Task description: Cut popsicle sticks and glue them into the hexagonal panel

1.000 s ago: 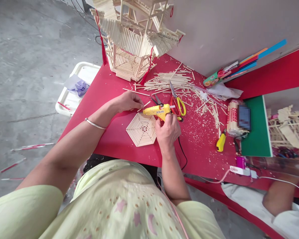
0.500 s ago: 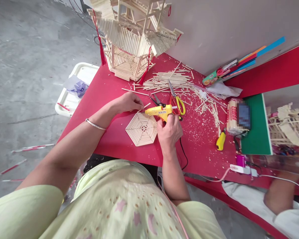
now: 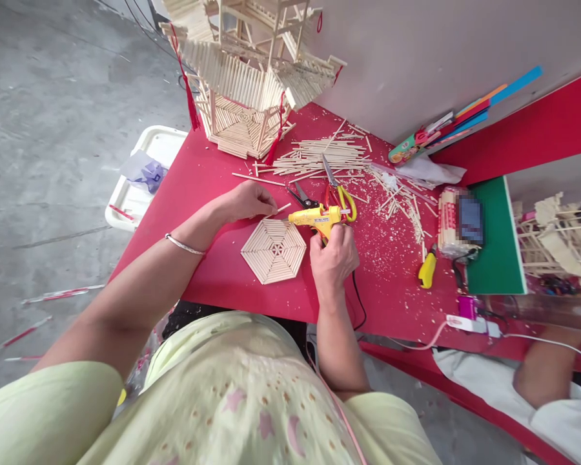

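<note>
My right hand (image 3: 334, 256) is wrapped round the handle of a yellow hot glue gun (image 3: 319, 218), whose nozzle points left. Between the pinched fingertips of my left hand (image 3: 252, 201) is a short wooden stick (image 3: 283, 208), just above the gun's tip. Below the nozzle, a hexagonal panel of wooden sticks (image 3: 274, 252) lies flat on the red table. Behind the gun lie scissors with yellow handles (image 3: 347, 201) and a dark-jawed cutting tool (image 3: 302, 197), partly covered.
A stick-built pavilion model (image 3: 246, 84) with red tassels stands at the back left. Loose sticks (image 3: 319, 157) and crumbs are strewn behind the scissors. A yellow-handled cutter (image 3: 428, 268), a bundle of sticks (image 3: 447, 223) and a power strip (image 3: 469, 325) lie right. Another person's arm (image 3: 552, 368) shows there.
The glue gun and my right hand have shifted slightly right, so the nozzle sits a little farther from my left fingers. My left hand still pinches the stick. The whole view has moved slightly.
</note>
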The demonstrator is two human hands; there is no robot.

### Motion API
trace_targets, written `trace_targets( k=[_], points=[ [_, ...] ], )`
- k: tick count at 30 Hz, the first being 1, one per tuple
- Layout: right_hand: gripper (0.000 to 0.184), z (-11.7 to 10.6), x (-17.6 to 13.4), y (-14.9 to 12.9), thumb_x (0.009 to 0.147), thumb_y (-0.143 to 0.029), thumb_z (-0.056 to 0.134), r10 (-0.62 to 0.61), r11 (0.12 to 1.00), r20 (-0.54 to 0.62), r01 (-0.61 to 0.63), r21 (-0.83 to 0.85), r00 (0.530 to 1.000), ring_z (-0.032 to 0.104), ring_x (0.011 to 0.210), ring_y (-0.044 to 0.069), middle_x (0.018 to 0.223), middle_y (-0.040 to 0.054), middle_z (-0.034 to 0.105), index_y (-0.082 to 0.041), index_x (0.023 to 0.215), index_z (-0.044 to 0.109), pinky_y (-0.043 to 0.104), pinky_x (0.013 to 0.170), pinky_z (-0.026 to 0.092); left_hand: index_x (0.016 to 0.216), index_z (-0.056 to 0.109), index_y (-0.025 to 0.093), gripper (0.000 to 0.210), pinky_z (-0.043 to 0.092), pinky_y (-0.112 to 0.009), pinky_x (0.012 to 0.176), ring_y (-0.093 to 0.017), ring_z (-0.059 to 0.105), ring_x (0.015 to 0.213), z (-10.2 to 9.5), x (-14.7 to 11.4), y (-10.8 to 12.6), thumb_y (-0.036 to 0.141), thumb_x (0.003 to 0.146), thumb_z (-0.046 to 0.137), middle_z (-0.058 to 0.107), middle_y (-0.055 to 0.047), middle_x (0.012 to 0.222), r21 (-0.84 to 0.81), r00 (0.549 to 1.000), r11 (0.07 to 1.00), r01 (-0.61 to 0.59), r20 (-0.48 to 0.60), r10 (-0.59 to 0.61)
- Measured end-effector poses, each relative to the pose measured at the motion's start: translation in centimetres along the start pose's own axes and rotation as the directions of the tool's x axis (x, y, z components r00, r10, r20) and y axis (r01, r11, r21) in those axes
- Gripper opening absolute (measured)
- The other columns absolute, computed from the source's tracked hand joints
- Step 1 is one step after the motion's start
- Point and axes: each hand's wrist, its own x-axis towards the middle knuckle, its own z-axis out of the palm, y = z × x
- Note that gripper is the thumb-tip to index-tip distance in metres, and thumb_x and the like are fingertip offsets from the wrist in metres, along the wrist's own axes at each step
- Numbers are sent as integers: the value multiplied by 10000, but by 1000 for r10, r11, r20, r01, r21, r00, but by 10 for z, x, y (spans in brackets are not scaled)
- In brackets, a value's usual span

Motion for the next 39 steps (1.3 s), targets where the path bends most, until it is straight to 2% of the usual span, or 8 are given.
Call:
trace_targets(
  k=[5,13,21,27,29,32,36,39],
  points=[
    [299,-1,-2,5,969,-270,524,7,1000,5,-7,-7,1000,629,943,265,1074,139,636,-141,1209,648,371,772,496,804,845,148,206,412,-238,572,-129,566,635,2,3,-3,297,693,757,759,-45,728,43,1000,999,-14,-10,15],
    [278,0,-4,10,987,-291,522,23,998,-20,-24,-54,1000,635,910,247,1050,125,652,-146,1189,646,359,758,485,842,862,143,255,396,-245,555,-134,562,613,3,4,0,337,718,754,752,-50,687,133,999,991,-34,22,31],
    [268,-2,-6,11,977,-338,567,66,993,-22,-68,-101,998,650,872,236,1014,106,664,-157,1149,663,338,712,461,828,857,149,225,477,-240,626,-165,652,699,5,2,3,288,705,730,787,-60,747,129,998,991,-41,43,35],
    [507,4,-10,13,934,-499,652,154,988,-7,-154,-4,988,662,881,258,1050,141,684,-128,1279,654,344,701,490,780,848,148,209,464,-238,600,-162,626,664,4,4,-1,278,672,725,760,-55,699,128,997,990,-62,60,55],
    [590,5,-10,25,913,-542,657,193,980,-29,-192,50,981,667,898,274,1056,160,699,-107,1311,652,364,731,514,766,845,147,210,448,-233,582,-159,618,656,4,4,-1,283,665,723,752,-54,685,129,996,989,-69,60,61],
    [586,4,-10,60,887,-576,641,292,954,-61,-286,93,954,669,892,287,1032,173,729,-100,1222,706,398,794,530,770,848,150,219,448,-232,593,-160,621,667,4,2,0,285,660,716,757,-48,693,142,997,988,-63,42,57],
    [509,-8,-16,116,860,-571,634,418,908,48,-419,14,907,649,835,295,909,153,733,-127,1073,762,417,794,517,763,847,157,205,472,-227,634,-158,636,686,4,-1,3,280,650,728,772,-40,715,136,999,990,-35,23,32],
    [558,-21,-25,129,854,-557,673,413,908,-8,-412,-72,911,651,982,344,1071,216,726,-99,1161,759,467,856,512,757,848,167,198,466,-221,617,-156,631,681,3,-2,5,293,647,742,764,-35,702,148,999,988,-38,28,34]
  ],
)
